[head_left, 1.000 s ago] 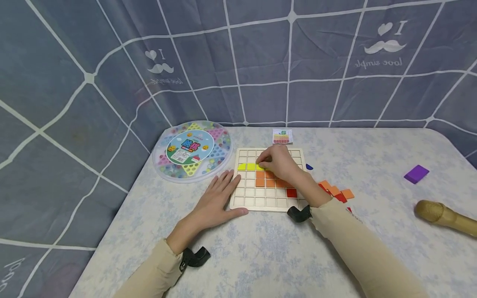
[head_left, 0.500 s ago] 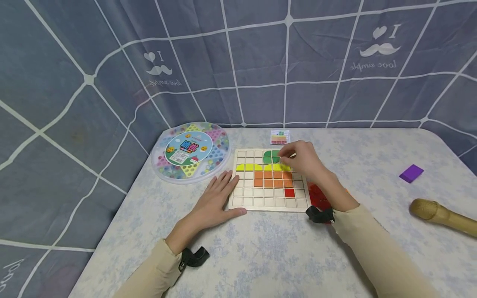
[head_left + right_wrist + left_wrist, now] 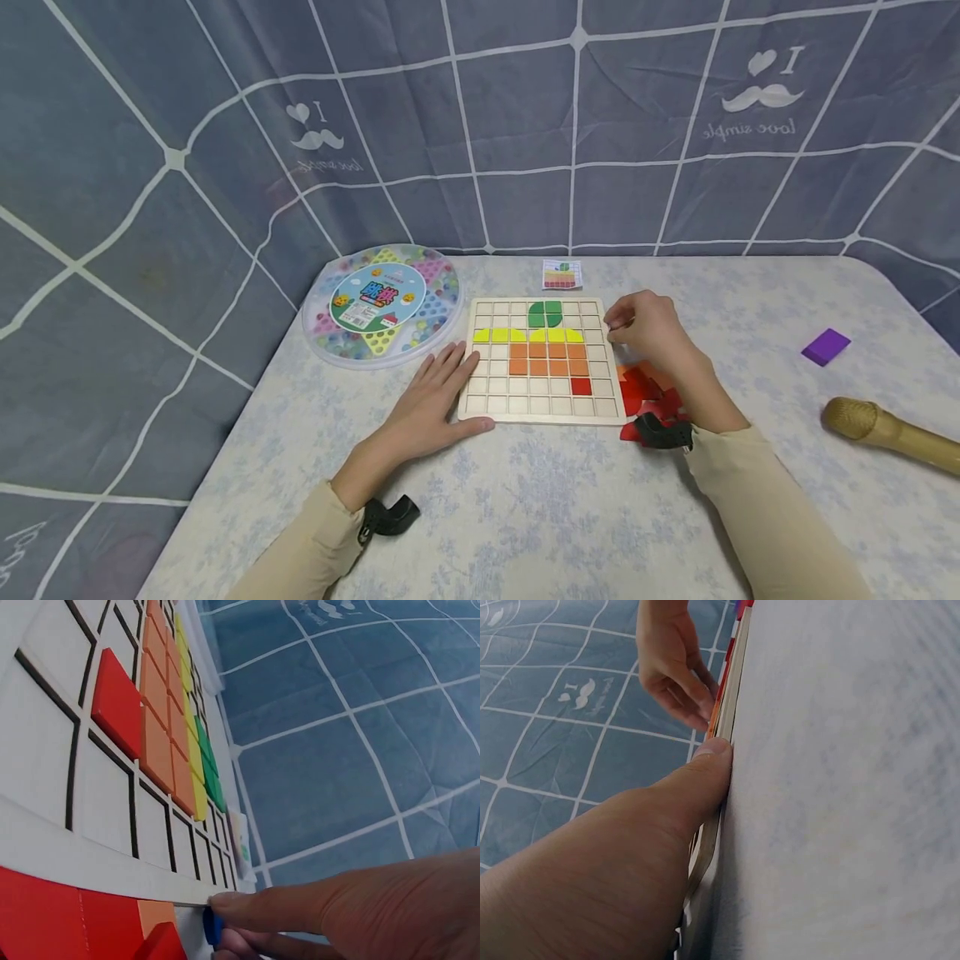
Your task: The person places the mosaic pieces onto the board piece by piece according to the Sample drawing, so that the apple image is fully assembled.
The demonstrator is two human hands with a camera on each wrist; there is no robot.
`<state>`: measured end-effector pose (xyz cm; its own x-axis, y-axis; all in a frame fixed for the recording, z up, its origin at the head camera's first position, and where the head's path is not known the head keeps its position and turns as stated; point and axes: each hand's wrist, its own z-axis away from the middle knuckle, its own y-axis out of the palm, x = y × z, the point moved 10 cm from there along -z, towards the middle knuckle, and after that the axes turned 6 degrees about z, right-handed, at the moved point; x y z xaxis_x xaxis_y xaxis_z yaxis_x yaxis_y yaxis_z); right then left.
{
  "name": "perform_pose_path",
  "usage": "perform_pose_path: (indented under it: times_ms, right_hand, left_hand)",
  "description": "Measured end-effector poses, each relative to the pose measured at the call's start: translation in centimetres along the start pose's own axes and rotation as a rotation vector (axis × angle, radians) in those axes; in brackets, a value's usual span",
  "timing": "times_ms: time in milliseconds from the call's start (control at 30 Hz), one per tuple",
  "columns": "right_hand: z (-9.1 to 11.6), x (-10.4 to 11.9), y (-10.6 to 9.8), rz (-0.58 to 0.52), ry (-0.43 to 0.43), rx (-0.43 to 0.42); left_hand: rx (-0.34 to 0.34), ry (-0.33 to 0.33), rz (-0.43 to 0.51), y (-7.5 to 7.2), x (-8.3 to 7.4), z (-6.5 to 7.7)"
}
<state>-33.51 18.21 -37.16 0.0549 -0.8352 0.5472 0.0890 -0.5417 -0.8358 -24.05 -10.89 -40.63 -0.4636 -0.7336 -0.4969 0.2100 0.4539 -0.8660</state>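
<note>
A wooden grid board (image 3: 495,406) lies on the table with green leaf-shaped tiles (image 3: 545,314), a row of yellow tiles (image 3: 528,336), two rows of orange tiles (image 3: 548,359) and one red tile (image 3: 581,386) in its cells. My left hand (image 3: 431,400) rests at the board's left side, fingers spread, with the thumb against the near left corner. Beside the right edge, my right hand (image 3: 651,327) pinches a small blue tile (image 3: 212,926) between thumb and fingers, right at the rim. The fingers cover part of that tile.
Loose red tiles (image 3: 640,393) lie right of the board, partly under the right wrist. Behind the board is a small picture card (image 3: 562,274). A round Chinese checkers box (image 3: 382,304) sits back left. Far right are a purple block (image 3: 826,347) and a wooden handle-like object (image 3: 892,432).
My right hand has moved right, from the yellow row, past the green tiles, to the blue tile beside the board. My left hand has stayed in place.
</note>
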Motion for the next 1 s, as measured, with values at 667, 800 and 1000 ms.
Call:
perform_pose_path:
  times_ms: [667,800,1000]
  right_hand:
    - [-0.3,-2.0,0.8,-0.03,0.062,0.036]
    - [-0.1,-2.4,1.2,-0.056,0.107,0.06]
    - [-0.5,-2.4,1.1,-0.055,0.109,0.051]
  left_hand:
    - [0.0,0.0,-0.001,0.1,-0.1,0.1]
    - [-0.001,0.001,0.002,0.2,-0.1,0.2]
    - [-0.009,0.005,0.003,0.2,0.1,0.0]
